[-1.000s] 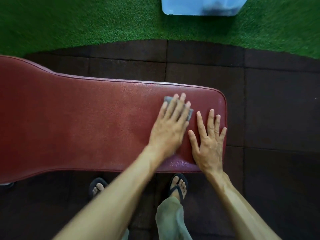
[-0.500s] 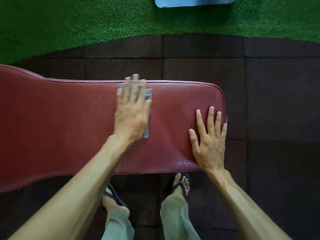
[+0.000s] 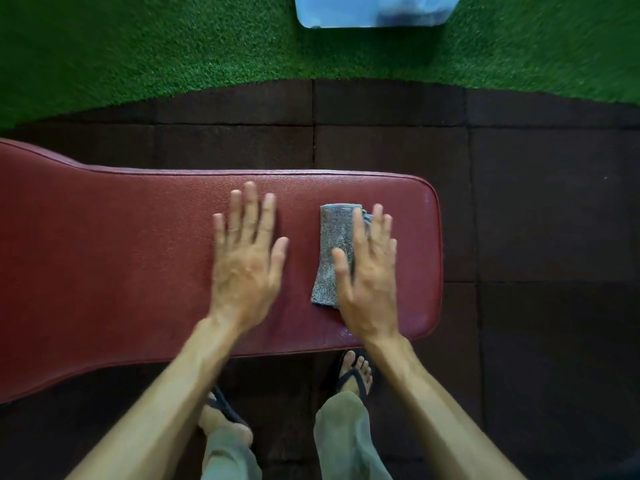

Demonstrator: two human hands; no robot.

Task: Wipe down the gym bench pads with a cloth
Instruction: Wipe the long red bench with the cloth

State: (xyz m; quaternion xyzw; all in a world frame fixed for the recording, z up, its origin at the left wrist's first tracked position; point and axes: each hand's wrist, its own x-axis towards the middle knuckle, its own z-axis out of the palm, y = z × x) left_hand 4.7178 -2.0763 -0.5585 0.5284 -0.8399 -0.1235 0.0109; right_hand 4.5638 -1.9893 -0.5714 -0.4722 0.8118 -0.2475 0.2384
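Note:
A long dark-red bench pad [image 3: 121, 271] runs from the left to its rounded right end. A folded grey cloth [image 3: 334, 244] lies flat on the pad near that end. My right hand [image 3: 370, 282] rests flat on the cloth's right side, fingers spread, thumb on the fabric; the cloth's left half shows bare. My left hand [image 3: 246, 265] is flat over the pad to the left of the cloth, fingers apart, holding nothing and not touching the cloth. Both hands are slightly blurred.
Dark rubber floor tiles [image 3: 536, 237] surround the bench. Green artificial turf [image 3: 138, 46] lies beyond, with a pale blue container [image 3: 374, 10] at the top edge. My sandalled feet [image 3: 353, 375] stand against the bench's near side.
The cloth was under my left hand near the pad's middle; now it lies near the right end under my right hand. My left hand has come off it and is empty.

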